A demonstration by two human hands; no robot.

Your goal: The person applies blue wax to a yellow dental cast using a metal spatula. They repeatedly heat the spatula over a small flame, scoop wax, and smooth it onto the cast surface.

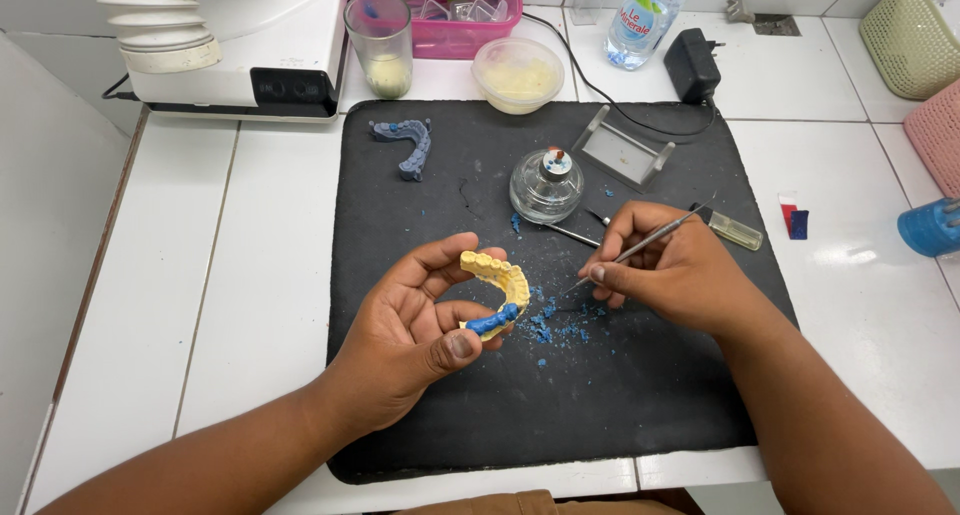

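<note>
Holding the yellow dental cast [497,280] in our left hand [405,340], we close fingers and thumb around its arch, with the blue wax piece [492,322] on its near end. Just to the right, our right hand [665,270] pinches a thin metal tool [650,239], its long axis pointing left-down toward the cast; the tip is perhaps not touching. Beyond the hands, the lidded bowl [518,75] holds something pale yellow.

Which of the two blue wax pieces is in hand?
The blue wax strip on the yellow dental cast, gripped in the left hand. The other, a blue arch-shaped wax piece, lies untouched on the black mat.
</note>
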